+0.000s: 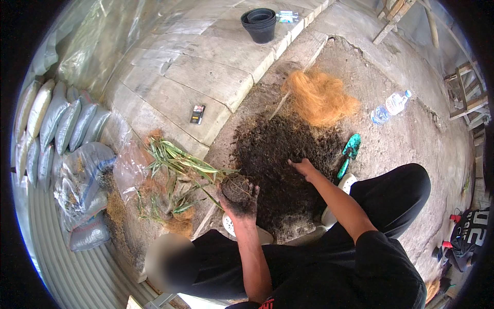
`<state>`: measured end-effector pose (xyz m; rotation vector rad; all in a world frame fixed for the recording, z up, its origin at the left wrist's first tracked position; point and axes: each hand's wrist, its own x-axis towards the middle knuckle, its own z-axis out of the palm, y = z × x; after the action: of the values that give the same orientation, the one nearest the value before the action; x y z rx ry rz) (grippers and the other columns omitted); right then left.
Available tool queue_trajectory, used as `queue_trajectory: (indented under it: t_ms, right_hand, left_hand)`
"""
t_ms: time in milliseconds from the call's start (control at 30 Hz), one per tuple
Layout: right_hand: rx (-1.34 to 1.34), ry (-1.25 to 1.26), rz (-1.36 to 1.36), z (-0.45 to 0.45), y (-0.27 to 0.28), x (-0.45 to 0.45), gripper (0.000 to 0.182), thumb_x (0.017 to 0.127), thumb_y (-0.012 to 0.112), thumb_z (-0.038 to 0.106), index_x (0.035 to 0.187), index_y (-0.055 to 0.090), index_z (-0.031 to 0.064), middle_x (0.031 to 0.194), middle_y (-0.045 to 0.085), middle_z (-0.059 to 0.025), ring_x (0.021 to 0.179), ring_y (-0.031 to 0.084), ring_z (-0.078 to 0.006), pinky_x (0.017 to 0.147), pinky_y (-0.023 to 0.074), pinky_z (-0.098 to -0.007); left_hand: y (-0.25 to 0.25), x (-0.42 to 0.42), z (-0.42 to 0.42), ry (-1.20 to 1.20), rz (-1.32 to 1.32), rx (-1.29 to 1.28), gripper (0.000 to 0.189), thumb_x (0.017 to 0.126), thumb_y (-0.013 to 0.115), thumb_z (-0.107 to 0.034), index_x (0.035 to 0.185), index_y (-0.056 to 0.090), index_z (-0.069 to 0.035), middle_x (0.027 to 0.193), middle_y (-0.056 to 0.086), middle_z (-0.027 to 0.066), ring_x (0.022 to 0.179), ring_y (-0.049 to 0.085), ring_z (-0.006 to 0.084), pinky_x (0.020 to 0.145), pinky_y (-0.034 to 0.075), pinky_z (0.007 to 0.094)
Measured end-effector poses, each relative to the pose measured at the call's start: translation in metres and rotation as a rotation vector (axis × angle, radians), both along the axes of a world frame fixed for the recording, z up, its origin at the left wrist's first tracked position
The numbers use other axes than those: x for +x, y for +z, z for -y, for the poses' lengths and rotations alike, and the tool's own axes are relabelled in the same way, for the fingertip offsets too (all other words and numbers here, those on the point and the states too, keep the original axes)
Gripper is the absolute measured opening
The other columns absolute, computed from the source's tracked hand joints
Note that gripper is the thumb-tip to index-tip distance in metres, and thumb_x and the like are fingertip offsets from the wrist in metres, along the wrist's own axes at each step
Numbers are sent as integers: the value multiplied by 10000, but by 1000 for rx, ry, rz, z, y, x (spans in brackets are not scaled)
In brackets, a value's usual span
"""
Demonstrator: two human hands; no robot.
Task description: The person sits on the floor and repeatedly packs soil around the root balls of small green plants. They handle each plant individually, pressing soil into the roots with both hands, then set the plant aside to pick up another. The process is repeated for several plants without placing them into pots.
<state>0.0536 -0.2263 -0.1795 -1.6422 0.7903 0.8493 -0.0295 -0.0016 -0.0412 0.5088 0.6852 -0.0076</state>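
Observation:
My left hand [240,199] holds a round root ball [236,190] with dark soil and fine roots facing up. Long green leaves [185,158] with pale edges stretch from beside it towards the upper left. Over a wide heap of dark potting soil [270,166] is my right hand [303,167], its fingers apart and with no object visible in it. A teal hand trowel [349,154] with soil on its blade lies right of the heap. Orange fibre [322,98] is piled at the heap's far edge.
A plastic bottle [391,107] lies on the right. Nested black pots [259,26] and a small dark pack [197,114] rest on the raised slabs. More plants [183,201], a clear plastic bag [131,168] and stacked filled bags [61,119] are at left.

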Motion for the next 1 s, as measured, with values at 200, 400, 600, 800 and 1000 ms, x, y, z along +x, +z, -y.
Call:
queue_trajectory:
  t_ms: [200,400,600,800,1000]
  right_hand:
    - [408,-152,-10,16,-48,2,713,876,579,536,1305,463,-22,1320,487,-178,1147,544,-236,924,500,-394]
    - [-357,635,14,-2,-6,11,627,920,521,516,1243,513,-21,1145,594,-166,1066,584,-263,868,521,-409]
    - [-616,757,634,-44,16,5,712,910,526,509,1373,379,-11,1412,355,-254,1314,348,-415,1028,392,-527]
    - [-525,1036,1038,-94,5,13,800,889,535,545,1471,239,82,1535,117,-208,1419,134,-389,1095,307,-518]
    - [-517,1200,1063,-89,-33,-18,679,900,562,467,1438,340,116,1465,296,-208,1342,312,-399,1063,366,-493]
  left_hand:
    - [-2,0,3,-5,5,-18,487,839,490,-604,1098,580,-202,964,619,49,869,554,254,877,390,510]
    - [-3,-7,-6,-14,61,-32,491,840,484,-603,1105,583,-201,963,620,46,877,557,253,882,391,514]
    - [-3,-7,-3,-12,71,-60,480,845,491,-593,1107,582,-202,976,620,52,879,557,259,875,402,509]
    - [13,-7,-7,40,30,-3,487,855,470,-594,1099,590,-190,960,620,71,862,561,268,851,415,500]
    - [13,-5,-10,104,-11,-6,516,867,430,-599,1070,612,-161,892,630,84,779,576,263,774,448,486]
